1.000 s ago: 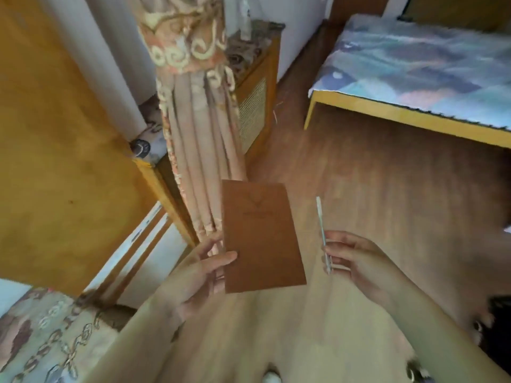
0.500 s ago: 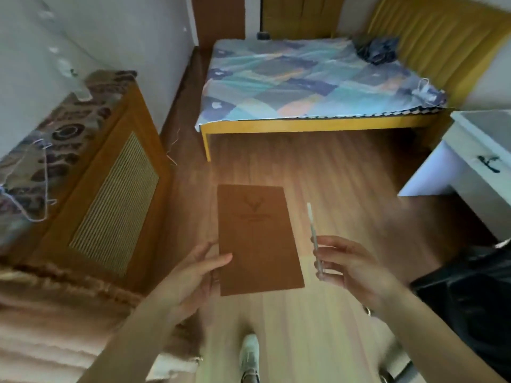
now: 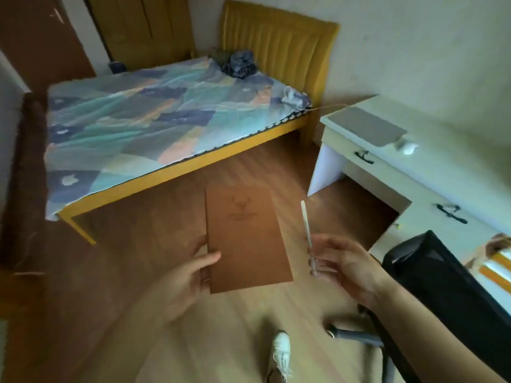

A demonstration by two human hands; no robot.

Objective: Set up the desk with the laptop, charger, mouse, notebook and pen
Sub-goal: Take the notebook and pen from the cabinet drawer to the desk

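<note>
My left hand grips the lower left corner of a brown notebook with a deer emblem, held flat above the wooden floor. My right hand pinches a thin white pen that points up and away. At the right stands a white desk with a closed grey laptop and a white mouse beside it. A cable runs from the laptop's far end to a white charger lying on the bed's corner.
A bed with a patterned cover and yellow frame fills the middle and left. A black mesh chair stands in front of the desk at the lower right. Desk drawers have black handles. My shoe shows on the floor below.
The view has swung right, from the curtain and cabinet to the bed and now the desk. Both hands keep the same hold on notebook and pen.
</note>
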